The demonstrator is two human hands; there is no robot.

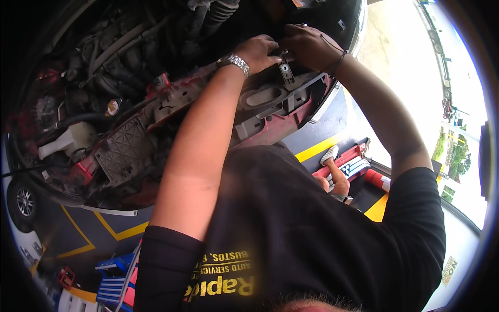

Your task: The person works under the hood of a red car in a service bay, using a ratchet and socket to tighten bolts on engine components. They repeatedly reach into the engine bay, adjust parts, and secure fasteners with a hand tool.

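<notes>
Over the front of a car's engine bay, my two hands meet at the top of a small metal bracket (285,72). My left hand (257,53), below a silver wristwatch (236,63), has its fingers and thumb drawn together beside the bracket's upper end. My right hand (307,47), with a ring and a dark cord bracelet (340,60), curls closed on the other side of it. Whatever the fingertips grip is hidden between the hands. Beneath them runs the dusty front panel (267,98) of the car, with reddish edges.
Hoses and engine parts (125,49) fill the bay at the left, near a whitish plastic reservoir (73,139). Behind me are a blue tool cart (115,283), a red floor jack (348,158) and another person's leg (339,179). A loose wheel (23,203) stands far left.
</notes>
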